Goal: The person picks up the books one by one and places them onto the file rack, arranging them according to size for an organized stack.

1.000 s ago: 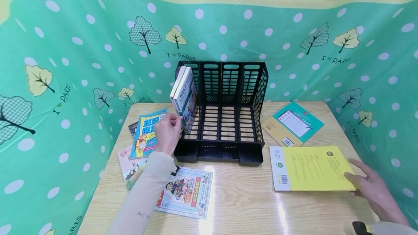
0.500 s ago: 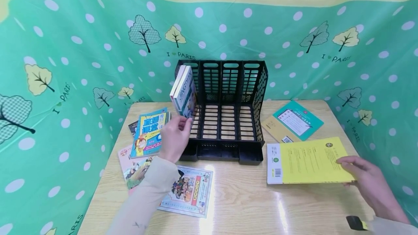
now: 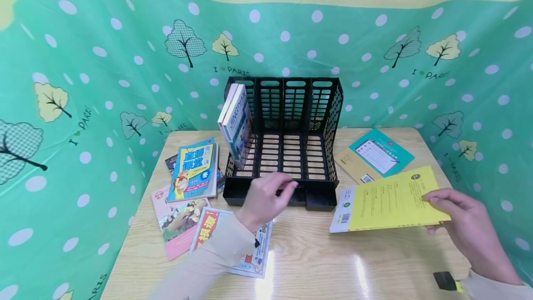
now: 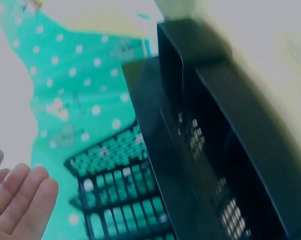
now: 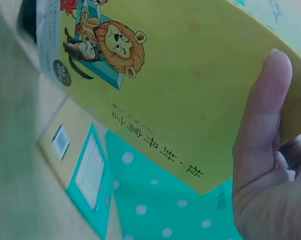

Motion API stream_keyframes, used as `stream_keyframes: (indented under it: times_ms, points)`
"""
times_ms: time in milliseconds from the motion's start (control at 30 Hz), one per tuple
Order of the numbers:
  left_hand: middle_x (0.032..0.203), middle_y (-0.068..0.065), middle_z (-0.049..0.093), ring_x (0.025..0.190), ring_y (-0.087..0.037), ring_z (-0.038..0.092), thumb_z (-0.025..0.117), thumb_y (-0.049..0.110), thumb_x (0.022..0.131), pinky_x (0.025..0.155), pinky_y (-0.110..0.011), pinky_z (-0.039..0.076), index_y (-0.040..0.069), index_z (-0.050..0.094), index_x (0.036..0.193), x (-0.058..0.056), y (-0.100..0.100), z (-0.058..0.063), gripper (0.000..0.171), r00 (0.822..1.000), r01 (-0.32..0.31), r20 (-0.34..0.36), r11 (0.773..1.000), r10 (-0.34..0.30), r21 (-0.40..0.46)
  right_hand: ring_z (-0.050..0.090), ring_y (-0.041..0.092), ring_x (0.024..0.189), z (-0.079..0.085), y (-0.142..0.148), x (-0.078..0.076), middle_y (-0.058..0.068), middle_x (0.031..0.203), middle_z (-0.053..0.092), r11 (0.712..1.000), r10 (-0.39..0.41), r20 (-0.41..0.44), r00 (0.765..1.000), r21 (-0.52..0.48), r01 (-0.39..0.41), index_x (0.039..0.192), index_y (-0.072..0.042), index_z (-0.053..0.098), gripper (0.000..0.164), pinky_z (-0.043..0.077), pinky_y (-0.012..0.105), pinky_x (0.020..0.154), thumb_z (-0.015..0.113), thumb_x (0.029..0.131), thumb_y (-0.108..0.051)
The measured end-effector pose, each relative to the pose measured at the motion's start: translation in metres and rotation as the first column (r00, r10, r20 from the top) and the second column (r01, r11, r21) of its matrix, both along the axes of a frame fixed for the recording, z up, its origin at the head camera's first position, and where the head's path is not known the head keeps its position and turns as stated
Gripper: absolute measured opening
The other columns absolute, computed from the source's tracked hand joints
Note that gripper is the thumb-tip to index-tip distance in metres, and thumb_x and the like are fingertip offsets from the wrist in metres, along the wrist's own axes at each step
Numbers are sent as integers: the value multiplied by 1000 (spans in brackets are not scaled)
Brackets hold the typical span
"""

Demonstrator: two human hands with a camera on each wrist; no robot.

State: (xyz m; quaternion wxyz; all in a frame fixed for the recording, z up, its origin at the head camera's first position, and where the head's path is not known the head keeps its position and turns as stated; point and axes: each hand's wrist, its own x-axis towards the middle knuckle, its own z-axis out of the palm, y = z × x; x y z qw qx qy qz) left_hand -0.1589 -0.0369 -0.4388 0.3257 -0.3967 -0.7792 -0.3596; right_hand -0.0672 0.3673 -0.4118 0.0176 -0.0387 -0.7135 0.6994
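Yellow book [image 3: 391, 200] raised, right hand [image 3: 466, 223] gripping it

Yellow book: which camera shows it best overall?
The head view: the yellow book shows almost whole, just part of one edge covered by the right hand. The right wrist view shows its lion picture closer but crops the book. I can't make it out in the left wrist view.

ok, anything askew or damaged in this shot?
No visible damage or spills. Books on the left overlap at mixed angles, untidier than the two books standing in the rack. The yellow book tilts, but the right hand holds it.
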Motion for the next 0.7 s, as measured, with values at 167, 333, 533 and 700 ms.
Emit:
stream_keyframes:
  times_ms: [167, 333, 533, 700]
  points:
    - [84, -5, 69, 73, -10, 66, 71, 23, 86, 72, -9, 50, 2, 67, 95, 12, 18, -5, 24, 994, 113, 6, 988, -113, -102, 64, 17, 70, 12, -14, -1, 5, 99, 64, 999, 6, -93, 996, -47, -10, 100, 8, 64, 15, 52, 36, 42, 51, 96, 3]
    - [94, -5, 69, 81, -10, 65, 72, 33, 84, 78, -9, 48, 0, 65, 105, 23, 33, -11, 39, 983, 181, 49, 964, -174, -197, 65, 16, 69, 25, -22, 1, 3, 97, 66, 999, -38, -103, 994, 17, 40, 100, 7, 65, 14, 52, 37, 41, 54, 95, 2]
    - [115, -7, 66, 103, -13, 62, 72, 44, 82, 91, -13, 45, 2, 60, 119, 35, 56, -16, 57, 972, 224, 137, 928, -191, -298, 66, 18, 62, 37, -29, 6, 6, 92, 67, 995, -97, -135, 986, -16, 96, 97, 9, 65, 13, 50, 36, 37, 54, 94, 5]
    - [113, -3, 65, 101, -9, 61, 73, 44, 81, 90, -11, 44, 5, 60, 117, 44, 73, -23, 54, 956, 262, 204, 927, -211, -269, 65, 19, 62, 41, -35, 5, 8, 94, 64, 996, -83, -142, 986, -18, 82, 97, 11, 64, 15, 51, 36, 38, 51, 95, 5]
